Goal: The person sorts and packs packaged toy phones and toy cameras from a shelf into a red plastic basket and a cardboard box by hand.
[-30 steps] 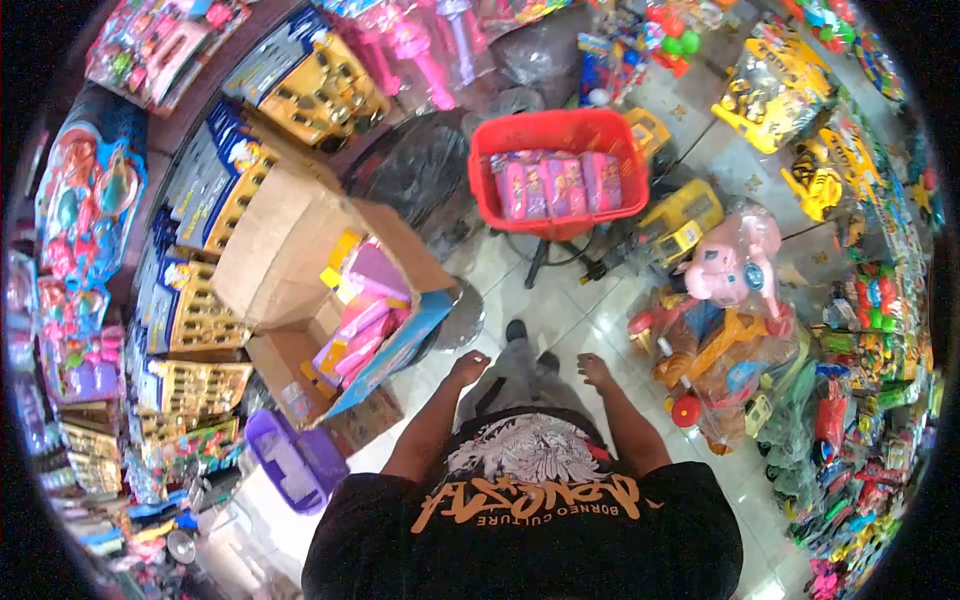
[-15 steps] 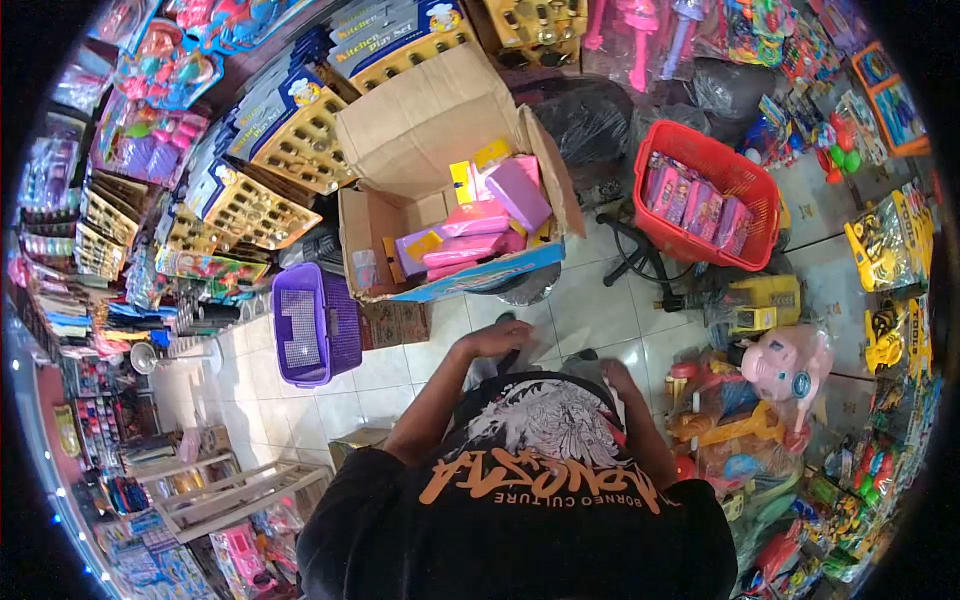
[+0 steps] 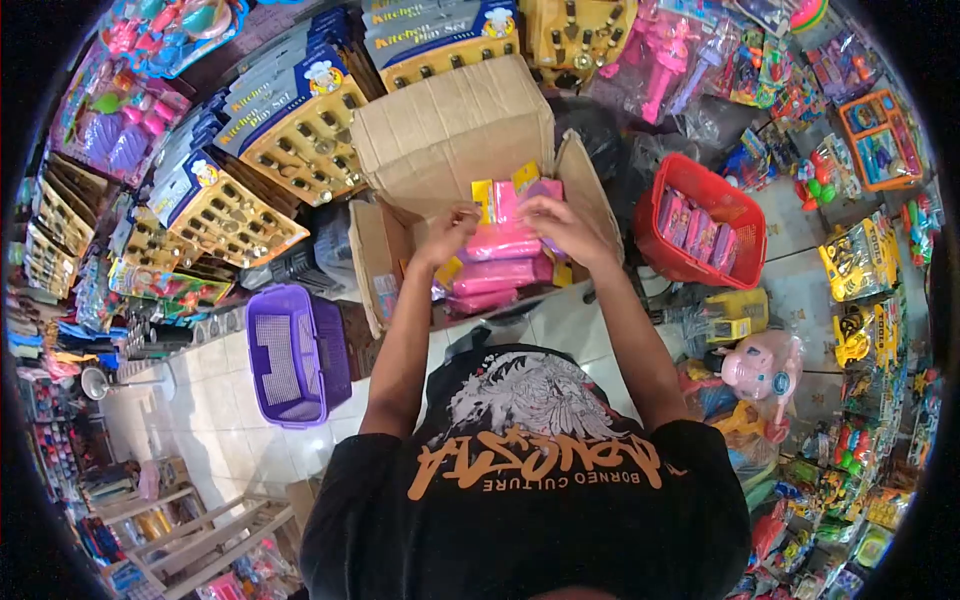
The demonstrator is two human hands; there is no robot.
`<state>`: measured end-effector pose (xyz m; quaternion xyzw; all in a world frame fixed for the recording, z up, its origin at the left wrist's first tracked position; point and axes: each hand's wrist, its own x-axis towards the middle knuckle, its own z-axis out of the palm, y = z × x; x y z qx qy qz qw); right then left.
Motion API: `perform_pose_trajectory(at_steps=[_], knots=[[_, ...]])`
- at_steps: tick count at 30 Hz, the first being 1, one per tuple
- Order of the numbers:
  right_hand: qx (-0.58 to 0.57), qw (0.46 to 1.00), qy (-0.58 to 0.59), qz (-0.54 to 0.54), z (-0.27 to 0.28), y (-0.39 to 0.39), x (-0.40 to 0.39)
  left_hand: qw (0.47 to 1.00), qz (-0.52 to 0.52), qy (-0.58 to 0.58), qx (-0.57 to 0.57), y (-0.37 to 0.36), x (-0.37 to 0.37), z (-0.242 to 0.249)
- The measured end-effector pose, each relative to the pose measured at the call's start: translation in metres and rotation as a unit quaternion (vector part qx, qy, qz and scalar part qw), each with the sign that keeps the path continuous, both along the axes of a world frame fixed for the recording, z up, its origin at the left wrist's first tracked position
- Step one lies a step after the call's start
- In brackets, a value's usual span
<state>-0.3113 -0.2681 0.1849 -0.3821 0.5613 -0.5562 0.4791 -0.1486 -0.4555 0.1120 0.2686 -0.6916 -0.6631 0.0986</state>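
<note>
Both hands deep in an open cardboard box (image 3: 450,130) at about twelve o'clock from the chest. Left hand (image 3: 448,232) at eleven o'clock, fingers curled narrow on the upper left edge of the top pink pack (image 3: 497,243); right hand (image 3: 552,222) at one o'clock, fingers bent over the pack's upper right end, seemingly gripping it, though the exact pinch hidden behind the knuckles. Pack lying flat atop a stack of similar pink packs (image 3: 490,285) inside the box, long axis running nine to three o'clock, broad face up, yellow card tabs (image 3: 497,188) standing just behind it. Probably light, slim and fairly stiff, with a glossy wrap likely to slide; best taken at both short ends, thumbs on top. Purple basket (image 3: 297,352) on the tiled floor at nine o'clock, red basket (image 3: 700,235) holding more pink packs at two o'clock, kitchen play sets (image 3: 290,120) stacked at ten o'clock.
</note>
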Motion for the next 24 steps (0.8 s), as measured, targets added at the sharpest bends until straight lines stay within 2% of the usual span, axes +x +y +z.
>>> perform_pose_trajectory(at_steps=[1,2,3,4,5,6,7,8,10,14,16,17,19,20,22,23,24], knots=[[-0.002,1.0,0.005,-0.001,-0.024,-0.021,-0.002,0.999,-0.042,-0.006,-0.005,-0.012,-0.004,-0.015],[0.042,0.993,0.106,0.0,-0.054,-0.041,-0.004,0.999,-0.044,-0.002,-0.008,-0.014,-0.007,-0.016],[0.087,0.975,0.205,0.0,-0.074,-0.055,-0.005,0.992,-0.05,-0.073,-0.088,-0.01,-0.011,-0.017],[0.088,0.975,0.205,-0.004,-0.082,-0.063,-0.004,0.974,-0.056,-0.144,-0.165,-0.008,-0.015,-0.022],[0.119,0.945,0.305,-0.015,-0.092,-0.065,-0.002,0.974,-0.061,-0.145,-0.161,-0.007,-0.017,-0.027],[0.152,0.903,0.401,-0.021,-0.102,-0.063,0.002,0.959,-0.124,-0.141,-0.214,-0.005,-0.017,-0.035],[0.131,0.915,0.378,-0.044,-0.111,-0.062,0.003,0.937,-0.183,-0.132,-0.265,-0.002,-0.019,-0.043],[0.136,0.914,0.379,-0.043,-0.117,-0.061,0.0,0.939,-0.184,-0.13,-0.26,0.001,-0.022,-0.05],[0.062,0.894,0.443,-0.024,-0.125,-0.055,-0.002,0.865,-0.223,-0.241,-0.378,0.012,-0.024,-0.056],[0.061,0.92,0.385,-0.052,-0.138,-0.046,-0.009,0.861,-0.238,-0.265,-0.363,0.029,-0.028,-0.048],[0.127,0.917,0.339,-0.166,-0.121,-0.051,-0.01,0.836,-0.284,-0.283,-0.375,0.026,-0.032,-0.044],[0.126,0.918,0.337,-0.168,-0.116,-0.053,-0.007,0.834,-0.286,-0.284,-0.377,0.024,-0.033,-0.044],[0.06,0.861,0.405,-0.302,-0.112,-0.053,-0.007,0.83,-0.309,-0.282,-0.368,0.022,-0.035,-0.046],[0.061,0.86,0.405,-0.303,-0.109,-0.052,-0.007,0.83,-0.31,-0.281,-0.368,0.021,-0.036,-0.048],[0.129,0.791,0.479,-0.357,-0.102,-0.052,-0.004,0.833,-0.304,-0.267,-0.378,0.015,-0.035,-0.052],[0.124,0.791,0.479,-0.36,-0.1,-0.053,-0.004,0.831,-0.303,-0.267,-0.383,0.008,-0.034,-0.061],[0.133,0.789,0.463,-0.382,-0.103,-0.052,-0.007,0.858,-0.305,-0.209,-0.357,-0.001,-0.032,-0.08]])
